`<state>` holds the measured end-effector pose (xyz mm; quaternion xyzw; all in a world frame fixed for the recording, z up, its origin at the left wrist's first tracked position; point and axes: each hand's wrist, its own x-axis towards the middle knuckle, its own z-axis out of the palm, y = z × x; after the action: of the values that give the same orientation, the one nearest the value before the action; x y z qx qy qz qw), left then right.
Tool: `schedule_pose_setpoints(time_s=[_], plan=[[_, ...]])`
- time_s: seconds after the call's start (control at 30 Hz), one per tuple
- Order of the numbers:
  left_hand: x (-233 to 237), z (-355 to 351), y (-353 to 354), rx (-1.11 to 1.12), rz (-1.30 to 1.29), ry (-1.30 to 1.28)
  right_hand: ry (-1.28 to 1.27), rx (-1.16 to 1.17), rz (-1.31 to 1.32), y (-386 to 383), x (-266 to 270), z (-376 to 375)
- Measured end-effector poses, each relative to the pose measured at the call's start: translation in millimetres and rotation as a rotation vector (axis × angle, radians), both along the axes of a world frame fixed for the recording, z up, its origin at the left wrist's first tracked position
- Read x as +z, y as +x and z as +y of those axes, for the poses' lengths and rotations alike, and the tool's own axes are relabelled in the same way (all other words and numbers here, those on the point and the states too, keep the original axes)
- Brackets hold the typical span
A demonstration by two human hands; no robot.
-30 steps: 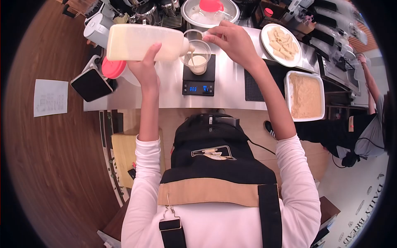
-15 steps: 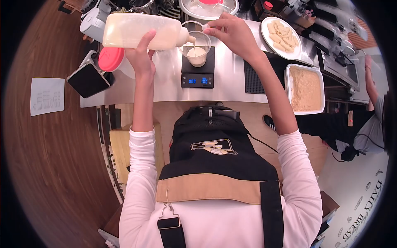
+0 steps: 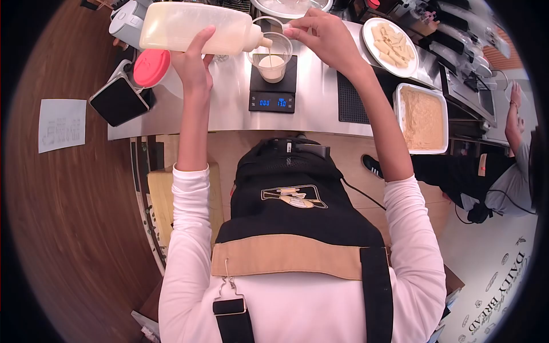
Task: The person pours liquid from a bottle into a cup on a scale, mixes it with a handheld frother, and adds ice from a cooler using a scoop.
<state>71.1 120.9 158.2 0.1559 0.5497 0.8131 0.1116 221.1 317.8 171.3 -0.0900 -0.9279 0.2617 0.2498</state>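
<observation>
My left hand (image 3: 197,60) grips a large translucent squeeze bottle (image 3: 194,28), tipped on its side with its nozzle over a clear cup (image 3: 271,67). A thin stream of cream-coloured liquid runs from the nozzle into the cup. The cup stands on a black digital scale (image 3: 272,102) whose lit display reads 13.0. My right hand (image 3: 320,35) pinches the white end of a thin cord-like loop (image 3: 267,19) attached at the bottle's neck, just right of the cup.
Right of the scale are a dark ridged mat (image 3: 353,103), a white plate of pale pasta-like tubes (image 3: 370,54) and a tub of beige mixture (image 3: 423,120). On the left are a red lid (image 3: 151,68) and a black tablet (image 3: 119,102). A person (image 3: 509,177) stands at far right.
The display has risen from 10.0 to 13.0. The view has shifted slightly, so the counter items sit higher in it. Liquid keeps flowing, and the co-worker's raised hand has changed pose.
</observation>
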Motion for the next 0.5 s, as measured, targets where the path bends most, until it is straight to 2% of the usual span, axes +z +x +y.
schedule_pose_setpoints(time_s=[0.5], plan=[[7.9, -0.5, 4.4, -0.012, -0.063, -0.001, -0.019, 0.016, -0.014, 1.7, -2.7, -2.9]])
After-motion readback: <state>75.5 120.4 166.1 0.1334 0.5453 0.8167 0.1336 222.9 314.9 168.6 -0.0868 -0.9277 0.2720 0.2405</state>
